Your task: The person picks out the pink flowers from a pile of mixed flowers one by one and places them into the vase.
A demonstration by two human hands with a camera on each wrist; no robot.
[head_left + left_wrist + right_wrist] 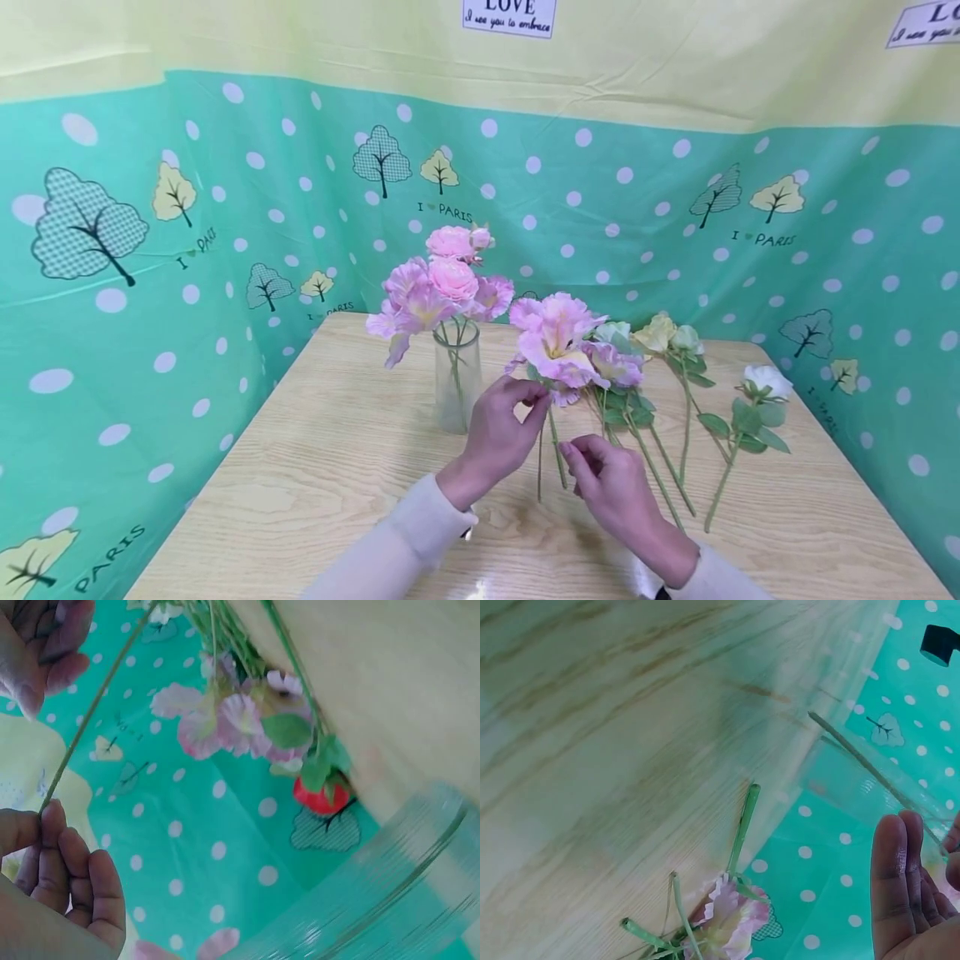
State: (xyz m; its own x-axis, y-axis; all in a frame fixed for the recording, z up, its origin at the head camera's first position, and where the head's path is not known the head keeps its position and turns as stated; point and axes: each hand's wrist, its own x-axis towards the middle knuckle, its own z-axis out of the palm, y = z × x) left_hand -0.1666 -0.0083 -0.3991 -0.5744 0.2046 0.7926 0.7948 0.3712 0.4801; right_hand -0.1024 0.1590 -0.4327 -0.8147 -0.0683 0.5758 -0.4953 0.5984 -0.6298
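Note:
My left hand pinches the thin green stem of a pinkish-purple flower with a yellow centre, just below its bloom. The stem runs on past the fingertips in the left wrist view. Beside its lower end is my right hand, fingers loosely bent and apart from the stem; in the right wrist view they look fairly straight. To the left stands a clear ribbed glass vase with pink round blooms and pinkish-purple flowers in it.
Right of the hands lie more stems, with a purple flower, a cream flower and a white rose. A red flower shows in the left wrist view. A patterned green curtain surrounds the wooden table.

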